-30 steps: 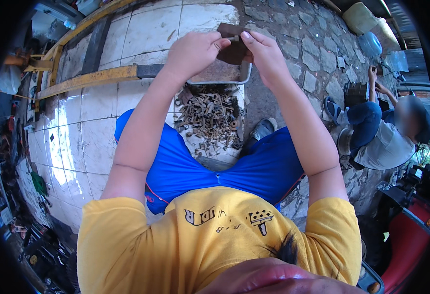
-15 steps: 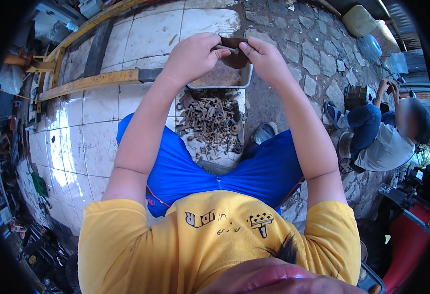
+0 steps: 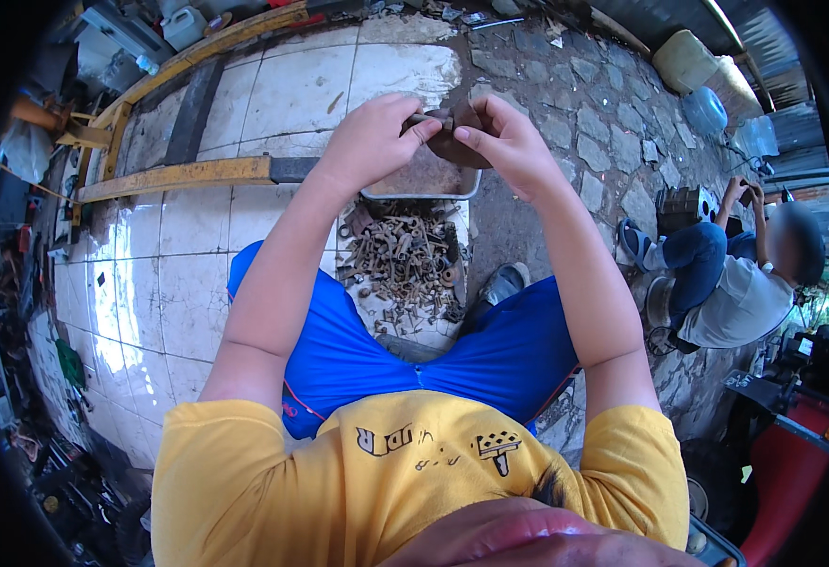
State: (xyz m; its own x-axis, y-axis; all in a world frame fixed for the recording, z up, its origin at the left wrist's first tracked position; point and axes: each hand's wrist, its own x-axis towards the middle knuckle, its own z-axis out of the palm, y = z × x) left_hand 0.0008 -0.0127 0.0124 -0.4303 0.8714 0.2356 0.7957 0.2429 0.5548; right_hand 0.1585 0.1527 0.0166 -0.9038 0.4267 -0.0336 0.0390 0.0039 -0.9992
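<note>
Above a metal tray, my left hand pinches a bolt-like metal rod between thumb and fingers. One end of the rod sticks out toward my right hand. My right hand is closed on a rusty brown metal plate with a rounded lower edge. The rod lies against or just in front of the plate; I cannot tell whether it passes through it. Below them is the grey tray with a brownish bottom. Nearer to me, a pile of rusty bolts, nuts and small metal parts lies on the tiles.
A yellow and black metal frame stands on the white tiles at left. Stone paving lies at right, where another person sits beside a dark metal block. Plastic containers stand at the far right, a red machine part nearer.
Both hands have come nearer to me with the rod and plate. The plate has turned, and its straight upper edge is less visible. The tray and pile appear slightly lower in view.
</note>
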